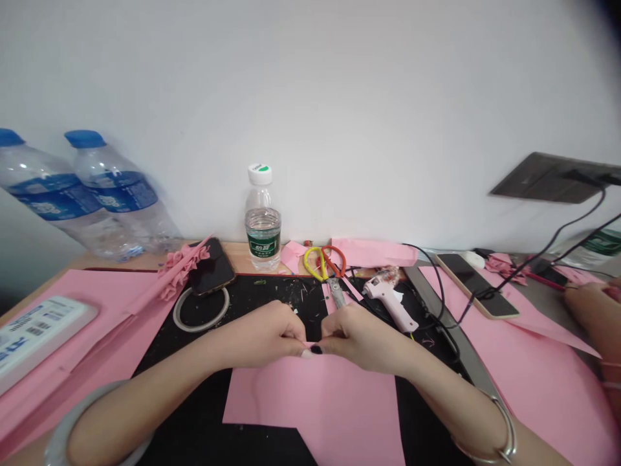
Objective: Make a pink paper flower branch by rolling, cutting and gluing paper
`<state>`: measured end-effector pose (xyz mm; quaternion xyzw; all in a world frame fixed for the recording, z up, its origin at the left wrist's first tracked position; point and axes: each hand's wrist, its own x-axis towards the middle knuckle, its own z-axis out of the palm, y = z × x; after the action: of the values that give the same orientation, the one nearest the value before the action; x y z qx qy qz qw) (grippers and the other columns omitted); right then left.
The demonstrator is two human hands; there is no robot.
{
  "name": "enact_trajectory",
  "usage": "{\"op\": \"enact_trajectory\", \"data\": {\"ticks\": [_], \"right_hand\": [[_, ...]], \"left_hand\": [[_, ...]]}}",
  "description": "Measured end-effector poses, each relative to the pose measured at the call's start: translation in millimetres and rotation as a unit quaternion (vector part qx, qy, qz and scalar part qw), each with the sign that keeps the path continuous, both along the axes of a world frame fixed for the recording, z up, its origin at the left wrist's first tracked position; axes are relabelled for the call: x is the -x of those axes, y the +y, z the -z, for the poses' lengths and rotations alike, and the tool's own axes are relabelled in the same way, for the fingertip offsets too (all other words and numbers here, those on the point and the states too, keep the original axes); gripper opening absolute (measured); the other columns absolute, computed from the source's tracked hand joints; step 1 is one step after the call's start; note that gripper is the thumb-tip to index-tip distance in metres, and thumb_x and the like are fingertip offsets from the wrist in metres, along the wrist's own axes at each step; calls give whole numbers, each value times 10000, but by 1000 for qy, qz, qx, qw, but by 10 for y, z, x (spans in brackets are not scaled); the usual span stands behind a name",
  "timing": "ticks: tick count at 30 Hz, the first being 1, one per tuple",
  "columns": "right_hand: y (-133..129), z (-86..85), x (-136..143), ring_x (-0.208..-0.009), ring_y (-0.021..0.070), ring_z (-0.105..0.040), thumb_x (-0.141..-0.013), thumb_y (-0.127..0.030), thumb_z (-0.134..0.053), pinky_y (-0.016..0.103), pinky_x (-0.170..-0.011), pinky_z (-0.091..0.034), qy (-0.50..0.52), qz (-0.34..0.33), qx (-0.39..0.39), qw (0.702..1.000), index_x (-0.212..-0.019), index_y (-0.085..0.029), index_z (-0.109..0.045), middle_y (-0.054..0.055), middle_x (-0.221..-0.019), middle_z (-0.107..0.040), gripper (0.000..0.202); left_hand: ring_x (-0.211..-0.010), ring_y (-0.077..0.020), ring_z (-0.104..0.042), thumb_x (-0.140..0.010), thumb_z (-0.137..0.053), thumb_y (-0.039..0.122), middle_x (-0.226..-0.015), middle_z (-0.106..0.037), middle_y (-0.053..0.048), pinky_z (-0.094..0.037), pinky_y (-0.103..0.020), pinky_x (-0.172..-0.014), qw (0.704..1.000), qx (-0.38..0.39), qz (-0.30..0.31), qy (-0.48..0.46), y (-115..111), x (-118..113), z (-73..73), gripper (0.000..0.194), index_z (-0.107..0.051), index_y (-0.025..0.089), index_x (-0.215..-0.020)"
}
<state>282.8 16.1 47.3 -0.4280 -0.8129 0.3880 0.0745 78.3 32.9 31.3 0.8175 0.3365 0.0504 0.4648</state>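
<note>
A pink paper sheet (pixel 339 404) with a notch cut at its lower left lies over the black mat (pixel 194 395). Both hands meet at its top edge, knuckles up. My left hand (pixel 266 336) pinches the edge between thumb and curled fingers. Close against it, my right hand (pixel 361 340) pinches the same edge, a dark thumbnail showing. Just beyond the hands rest scissors (pixel 326 265) with one yellow and one red handle loop, blades partly hidden. A pale pink glue gun (pixel 392 301) lies right of them.
At left are a tape roll (pixel 180 315), a phone (pixel 212 266), a white box (pixel 41 333) and ruffled pink paper (pixel 177 268). A water bottle (pixel 262 223) stands by the wall. Cables (pixel 548 246) cross the right side, near another phone (pixel 478 285) and another person's hand (pixel 589 310).
</note>
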Motion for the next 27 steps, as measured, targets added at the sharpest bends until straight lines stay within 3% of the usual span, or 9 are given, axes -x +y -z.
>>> {"op": "enact_trajectory", "data": {"ticks": [5,15,21,27], "right_hand": [[-42,45,-181,-500,74,-284,-803,-195,-542,213,-447,-209,-6,52,10,999,-535,-178,-391,-74,-506,-315,309],[-136,193,-393,-506,80,-197,-835,-298,-527,264,-463,-139,0,154,-46,987,-541,-209,-189,-68,-533,-190,457],[-130,182,-463,-526,83,-232,-865,-281,-470,247,-470,-165,20,139,-47,989,-568,-205,-241,-62,-562,-233,383],[-137,151,-511,-567,95,-297,-899,-231,-389,233,-497,-226,29,111,-27,993,-622,-191,-348,-51,-606,-310,283]], "left_hand": [[-520,-89,-329,-793,-560,315,-543,-389,59,-236,-211,-469,999,11,-33,3,41,107,58,293,-516,155,-553],[-481,-94,-297,-772,-587,414,-492,-324,63,-186,-222,-443,993,21,-111,12,122,313,54,396,-460,166,-491],[-511,-105,-338,-784,-564,399,-534,-377,60,-226,-222,-481,988,37,-149,-12,138,447,93,320,-532,165,-568],[-538,-113,-369,-786,-573,391,-558,-394,56,-246,-225,-514,978,65,-195,-37,129,610,247,282,-547,167,-617]]}}
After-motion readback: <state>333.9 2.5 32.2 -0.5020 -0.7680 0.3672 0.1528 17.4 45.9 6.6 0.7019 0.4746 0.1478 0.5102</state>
